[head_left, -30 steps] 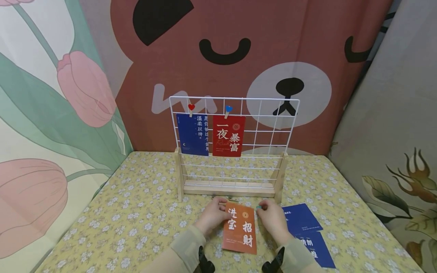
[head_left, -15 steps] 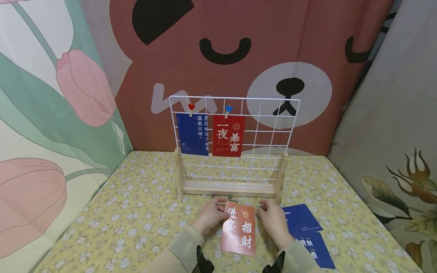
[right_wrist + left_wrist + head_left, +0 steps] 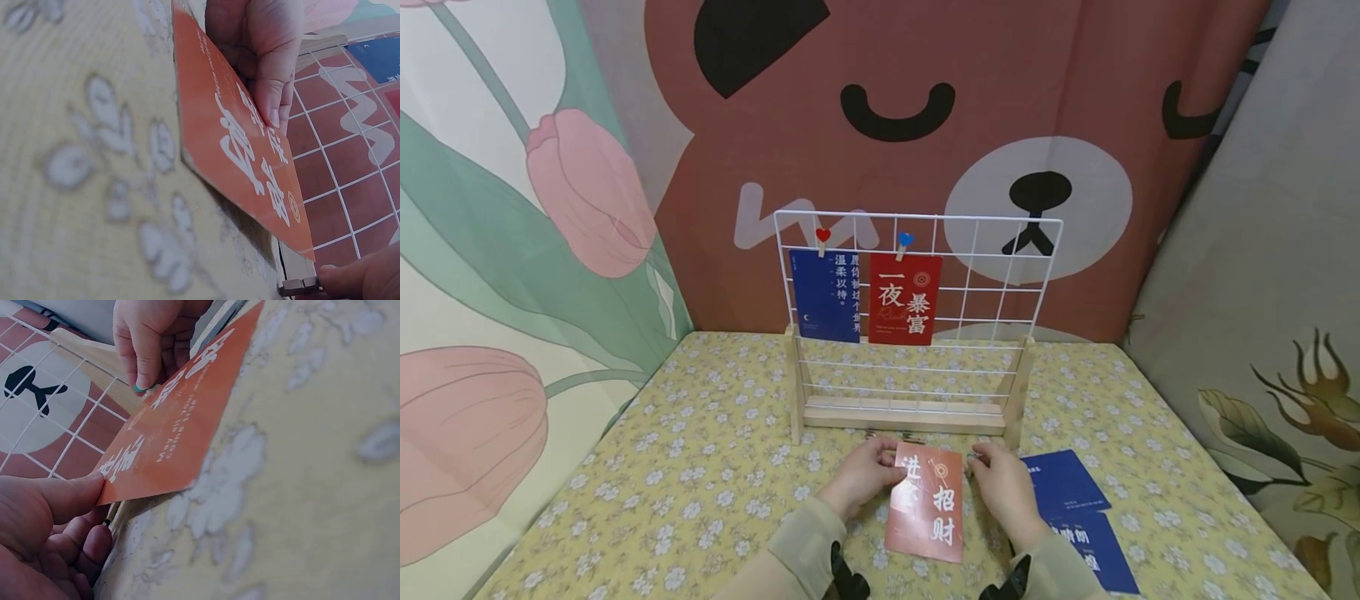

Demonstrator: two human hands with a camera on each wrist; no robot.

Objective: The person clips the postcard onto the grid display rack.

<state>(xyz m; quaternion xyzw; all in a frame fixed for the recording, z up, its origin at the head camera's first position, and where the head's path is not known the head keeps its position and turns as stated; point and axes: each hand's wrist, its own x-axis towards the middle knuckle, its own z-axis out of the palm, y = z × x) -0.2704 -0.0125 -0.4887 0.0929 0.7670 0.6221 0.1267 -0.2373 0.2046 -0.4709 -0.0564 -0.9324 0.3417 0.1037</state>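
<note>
My left hand pinches an orange card with white Chinese characters by its upper left edge, thumb on the front. The left wrist view has the card tilted, close over the cloth. My right hand is just beyond the card's upper right corner, pinching a small wooden clothespin between thumb and finger. A bit of green trim on it shows at the right fingertips. Behind both hands stands a white wire grid, where a blue card and a red card hang from heart-topped clothespins.
Two more blue cards, one farther back and one nearer, lie right of my right hand. The grid's wooden base stands on a yellow floral cloth. Small dark items lie before the base. Printed curtains surround the table.
The orange card has tilted slightly, and light now glares off its front. Less of the clothespin's green trim shows at my right fingertips. Both hands have stayed nearly in place.
</note>
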